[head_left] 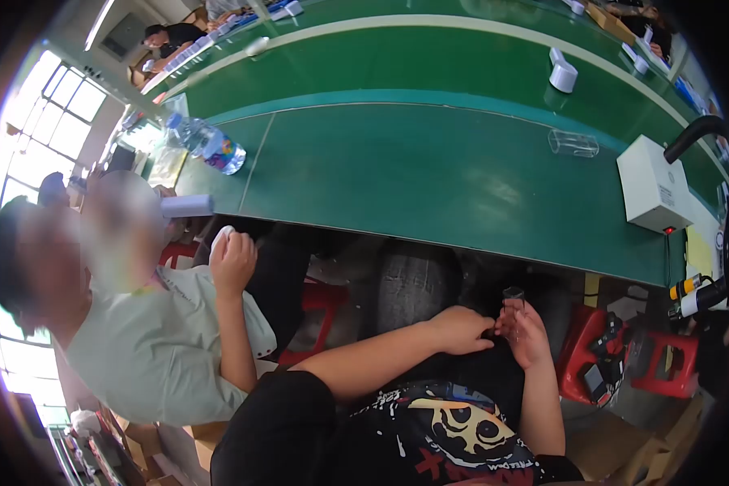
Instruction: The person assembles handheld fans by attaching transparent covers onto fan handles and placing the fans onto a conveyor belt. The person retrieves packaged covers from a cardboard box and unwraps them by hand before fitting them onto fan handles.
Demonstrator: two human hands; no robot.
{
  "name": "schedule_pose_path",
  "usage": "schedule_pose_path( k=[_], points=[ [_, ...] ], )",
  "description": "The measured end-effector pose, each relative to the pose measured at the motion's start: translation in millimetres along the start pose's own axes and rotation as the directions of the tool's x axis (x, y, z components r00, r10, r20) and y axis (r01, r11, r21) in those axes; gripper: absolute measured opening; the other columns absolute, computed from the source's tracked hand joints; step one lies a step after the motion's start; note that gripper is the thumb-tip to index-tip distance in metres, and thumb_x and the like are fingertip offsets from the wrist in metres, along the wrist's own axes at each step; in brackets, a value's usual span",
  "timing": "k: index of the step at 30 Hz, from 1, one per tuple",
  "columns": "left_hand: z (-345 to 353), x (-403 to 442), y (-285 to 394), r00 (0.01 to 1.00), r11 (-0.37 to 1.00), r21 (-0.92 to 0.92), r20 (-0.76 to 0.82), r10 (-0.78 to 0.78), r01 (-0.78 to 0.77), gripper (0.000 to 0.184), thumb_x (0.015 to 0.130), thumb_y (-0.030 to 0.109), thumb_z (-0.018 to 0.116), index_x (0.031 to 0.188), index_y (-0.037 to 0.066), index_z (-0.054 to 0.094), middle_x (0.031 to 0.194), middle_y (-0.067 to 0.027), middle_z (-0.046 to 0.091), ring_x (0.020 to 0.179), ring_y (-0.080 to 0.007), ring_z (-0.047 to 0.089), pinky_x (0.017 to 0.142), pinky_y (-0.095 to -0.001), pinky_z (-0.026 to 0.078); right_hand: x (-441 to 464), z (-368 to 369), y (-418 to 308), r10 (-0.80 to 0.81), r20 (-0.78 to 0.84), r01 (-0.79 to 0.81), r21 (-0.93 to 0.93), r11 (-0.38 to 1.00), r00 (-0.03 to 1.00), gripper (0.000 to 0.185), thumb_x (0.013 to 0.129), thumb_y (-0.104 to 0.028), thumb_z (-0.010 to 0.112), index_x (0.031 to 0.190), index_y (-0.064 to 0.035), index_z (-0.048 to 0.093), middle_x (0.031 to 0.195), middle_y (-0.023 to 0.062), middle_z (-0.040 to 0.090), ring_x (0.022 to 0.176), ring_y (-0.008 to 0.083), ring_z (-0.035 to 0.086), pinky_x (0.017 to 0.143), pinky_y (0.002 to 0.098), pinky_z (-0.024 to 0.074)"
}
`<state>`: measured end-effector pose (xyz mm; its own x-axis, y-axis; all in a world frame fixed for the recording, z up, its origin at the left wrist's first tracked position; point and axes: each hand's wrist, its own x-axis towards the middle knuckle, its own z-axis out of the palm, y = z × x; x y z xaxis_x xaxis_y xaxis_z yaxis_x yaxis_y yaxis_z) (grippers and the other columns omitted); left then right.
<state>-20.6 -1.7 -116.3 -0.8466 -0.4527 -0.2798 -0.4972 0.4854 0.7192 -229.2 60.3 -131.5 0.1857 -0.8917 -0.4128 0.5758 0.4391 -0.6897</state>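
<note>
My right hand [526, 334] is over my lap, fingers curled around a small clear, glass-like tube [513, 295] whose rim points up. Beside it, my left hand [463, 330] reaches across from the left with its fingers bent together. Its fingertips come close to the fingers of my right hand. Whatever they may pinch is too small to make out. Both hands are below the front edge of the green table [381, 178]. Lying on its side on the table at the right is a larger clear tube [573, 144].
A water bottle [208, 146] lies tilted at the table's left. At the right stands a white box [654, 185] with a red light. Close on my left sits a person [166, 348] holding a white piece. Red stools [585, 356] stand below, and a conveyor [397, 61] runs behind.
</note>
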Motion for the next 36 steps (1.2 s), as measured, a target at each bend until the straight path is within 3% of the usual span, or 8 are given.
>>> schedule_pose_path(
  k=[11, 13, 16, 19, 23, 28, 32, 36],
  points=[
    [-18.5, 14.6, -12.6, 0.998, 0.993, -0.121, 0.065, 0.022, -0.014, 0.027, 0.090, 0.033, 0.065, 0.104, 0.010, 0.065, 0.089, -0.0112, 0.072, 0.084, -0.0330, 0.070, 0.073, -0.0442, 0.054, -34.3, 44.9, -41.0, -0.440, -0.116, 0.431, -0.098, 0.897, 0.890, 0.050, 0.083, -0.012, 0.073, 0.127, -0.0033, 0.051, 0.124, 0.0181, 0.062, 0.117, 0.0299, 0.062, 0.101, 0.0423, 0.0492],
    [-26.0, 7.7, -10.6, 0.999, 0.984, -0.179, 0.042, 0.033, -0.025, 0.025, 0.090, 0.031, 0.066, 0.103, 0.010, 0.065, 0.087, -0.0101, 0.072, 0.081, -0.0319, 0.070, 0.071, -0.0425, 0.054, -34.1, 55.1, -62.0, -0.615, 0.050, 0.597, -0.313, 0.739, 0.787, 0.056, 0.081, -0.012, 0.077, 0.129, -0.0042, 0.048, 0.126, 0.0202, 0.060, 0.121, 0.0339, 0.060, 0.104, 0.0452, 0.0475],
    [-31.1, -6.0, -9.5, 0.973, 0.968, -0.216, -0.219, 0.077, -0.125, 0.021, 0.086, 0.021, 0.072, 0.102, 0.009, 0.066, 0.083, -0.0077, 0.071, 0.075, -0.0294, 0.068, 0.069, -0.0393, 0.053, -38.9, 60.2, -81.2, -0.650, 0.088, 0.637, -0.337, 0.694, 0.755, 0.058, 0.082, -0.013, 0.078, 0.130, -0.0047, 0.046, 0.127, 0.0214, 0.059, 0.123, 0.0366, 0.058, 0.104, 0.0471, 0.0478],
    [-52.5, -32.0, -6.5, 0.701, 0.966, 0.005, -0.687, 0.192, -0.260, 0.019, 0.081, 0.008, 0.072, 0.099, 0.006, 0.066, 0.078, -0.0070, 0.068, 0.074, -0.0280, 0.067, 0.067, -0.0367, 0.053, -29.3, 75.8, -86.8, -0.676, 0.119, 0.676, -0.295, 0.676, 0.727, 0.059, 0.082, -0.016, 0.078, 0.130, -0.0050, 0.045, 0.128, 0.0221, 0.058, 0.125, 0.0388, 0.057, 0.104, 0.0485, 0.0486],
    [-79.4, -75.3, -11.8, 0.443, 0.965, 0.128, -0.869, 0.221, -0.230, 0.018, 0.078, 0.001, 0.070, 0.096, 0.002, 0.066, 0.079, -0.0101, 0.067, 0.078, -0.0303, 0.066, 0.068, -0.0355, 0.052, -22.7, 75.3, -88.7, -0.666, 0.048, 0.664, -0.161, 0.730, 0.744, 0.060, 0.085, -0.021, 0.077, 0.132, -0.0050, 0.043, 0.128, 0.0222, 0.057, 0.126, 0.0411, 0.055, 0.103, 0.0497, 0.0496],
    [-123.0, -89.1, -26.9, -0.054, 0.970, 0.190, -0.978, 0.201, 0.152, 0.036, 0.079, 0.004, 0.071, 0.113, -0.003, 0.060, 0.123, -0.0208, 0.060, 0.111, -0.0351, 0.060, 0.089, -0.0394, 0.049, -5.2, 70.0, -92.8, -0.631, 0.013, 0.628, -0.116, 0.769, 0.775, 0.059, 0.088, -0.027, 0.072, 0.134, -0.0039, 0.042, 0.128, 0.0220, 0.057, 0.126, 0.0415, 0.055, 0.106, 0.0507, 0.0463],
    [-170.6, -89.4, -36.5, -0.184, 0.957, 0.072, -0.975, 0.127, 0.282, 0.054, 0.079, 0.011, 0.077, 0.127, -0.003, 0.055, 0.138, -0.0217, 0.050, 0.123, -0.0323, 0.053, 0.100, -0.0396, 0.044, 2.5, 68.2, -109.7, -0.715, 0.062, 0.699, -0.288, 0.655, 0.696, 0.060, 0.089, -0.026, 0.070, 0.135, -0.0029, 0.041, 0.130, 0.0220, 0.057, 0.125, 0.0395, 0.056, 0.108, 0.0501, 0.0446],
    [-209.2, -98.0, -49.3, 0.060, 0.967, -0.137, -0.986, -0.153, 0.213, 0.065, 0.078, 0.018, 0.083, 0.132, -0.004, 0.054, 0.132, -0.0214, 0.058, 0.117, -0.0307, 0.059, 0.098, -0.0376, 0.046, 14.1, 63.2, -132.2, -0.726, 0.126, 0.714, -0.357, 0.602, 0.676, 0.056, 0.091, -0.023, 0.067, 0.136, -0.0032, 0.041, 0.130, 0.0219, 0.056, 0.124, 0.0372, 0.057, 0.105, 0.0481, 0.0472]
  ],
)
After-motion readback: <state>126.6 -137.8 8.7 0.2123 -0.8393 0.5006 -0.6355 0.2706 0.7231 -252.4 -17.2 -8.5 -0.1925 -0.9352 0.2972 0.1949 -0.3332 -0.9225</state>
